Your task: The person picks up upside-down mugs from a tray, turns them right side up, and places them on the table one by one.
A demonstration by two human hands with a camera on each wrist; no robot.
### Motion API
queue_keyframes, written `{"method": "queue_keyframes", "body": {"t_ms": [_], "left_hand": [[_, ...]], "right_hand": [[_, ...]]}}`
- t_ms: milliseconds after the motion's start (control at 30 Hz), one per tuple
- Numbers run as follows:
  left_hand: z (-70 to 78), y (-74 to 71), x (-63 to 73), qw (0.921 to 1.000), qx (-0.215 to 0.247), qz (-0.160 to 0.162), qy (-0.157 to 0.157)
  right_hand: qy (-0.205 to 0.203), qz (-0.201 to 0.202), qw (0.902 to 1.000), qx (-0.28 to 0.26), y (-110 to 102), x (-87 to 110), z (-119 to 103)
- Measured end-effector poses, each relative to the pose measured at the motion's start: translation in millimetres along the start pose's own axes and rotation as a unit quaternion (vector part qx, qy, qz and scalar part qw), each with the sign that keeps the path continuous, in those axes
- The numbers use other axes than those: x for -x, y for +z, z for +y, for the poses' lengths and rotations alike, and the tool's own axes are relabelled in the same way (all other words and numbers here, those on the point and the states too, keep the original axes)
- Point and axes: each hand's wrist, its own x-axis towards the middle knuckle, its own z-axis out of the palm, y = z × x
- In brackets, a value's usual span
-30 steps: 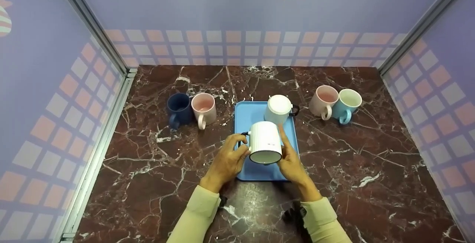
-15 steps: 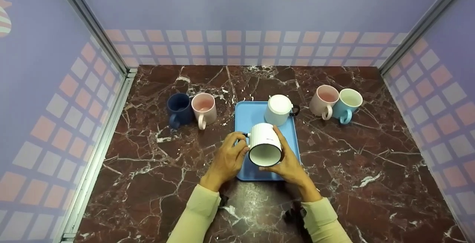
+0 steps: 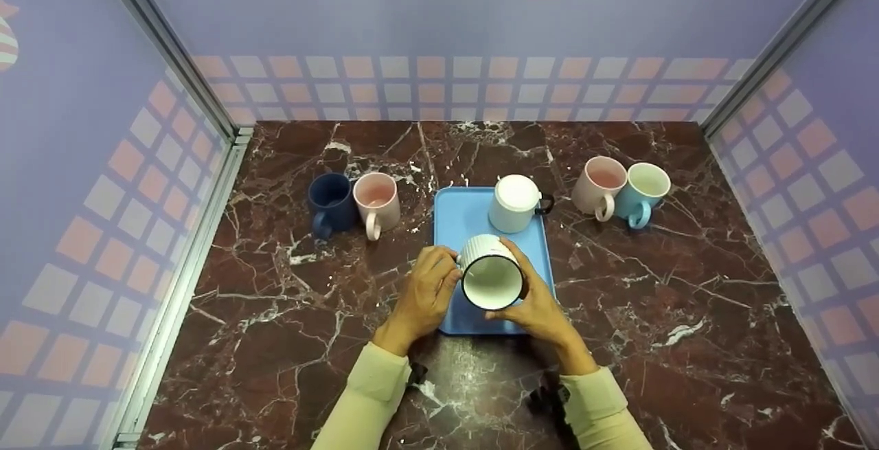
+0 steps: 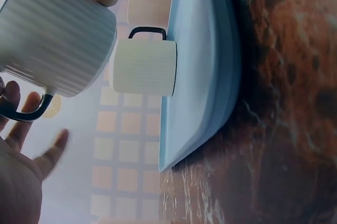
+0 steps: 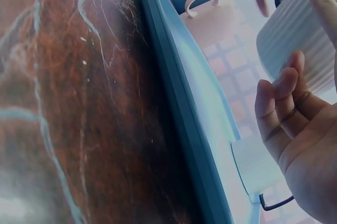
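Above the blue tray (image 3: 454,220) both hands hold a white ribbed mug (image 3: 475,249), its black-rimmed mouth tilted toward me. The left hand (image 3: 427,286) pinches the black handle (image 4: 32,112) on the mug's left side. Thumb and fingers of the right hand (image 3: 539,304) wrap the mug's body from the right; in the right wrist view some of its fingers (image 5: 287,84) lie along the ribbed wall. A second white mug (image 3: 515,206) stands upside down at the tray's back right, its black handle pointing right.
At the left stand a navy mug (image 3: 332,204) and a pink mug (image 3: 378,204), side by side. Another pink mug (image 3: 596,187) and a light-blue mug (image 3: 644,194) stand at the right. Patterned walls border the dark marbled table (image 3: 275,340).
The held mug has tipped further, so its mouth now faces me and its inside shows. The right hand's thumb and fingers have closed round it. The other mugs have not moved.
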Motion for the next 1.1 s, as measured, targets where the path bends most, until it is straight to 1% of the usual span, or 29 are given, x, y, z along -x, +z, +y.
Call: {"method": "queue_keyframes", "body": {"t_ms": [200,300,400,567,633,800,867,1000,1100], "left_hand": [[-0.2,1.4,-0.1,0.9996,0.018,0.015,0.015],[-1.1,2.1,0.2,0.9992,0.033,0.017,0.016],[-1.9,2.4,1.4,0.9983,0.057,0.014,0.001],[-2.2,3.4,5.6,0.9941,0.1,0.009,-0.042],[-1.8,4.3,6.8,0.9896,0.129,0.007,-0.064],[1.2,6.9,8.0,0.9738,0.2,0.006,-0.108],[2.2,7.7,8.2,0.9698,0.212,0.007,-0.12],[5.3,8.0,7.3,0.9635,0.221,0.016,-0.149],[7.4,8.0,6.5,0.9565,0.233,0.02,-0.175]], "right_hand": [[0.004,-0.007,1.0,-0.004,0.3,1.9,-1.4],[0.008,-0.013,0.9998,-0.011,-0.4,3.0,-2.2],[0.011,-0.021,0.9996,-0.017,-1.5,3.4,-2.9],[0.014,-0.025,0.9995,-0.012,-2.1,5.1,-4.2],[0.023,-0.02,0.9995,-0.004,-1.5,6.2,-5.3],[0.055,-0.002,0.9981,0.026,0.7,8.2,-9.3],[0.063,0.002,0.9974,0.035,1.4,8.7,-10.5],[0.075,0.006,0.9961,0.047,3.1,9.4,-12.3],[0.081,-0.001,0.9963,0.029,4.9,9.3,-13.0]]}}
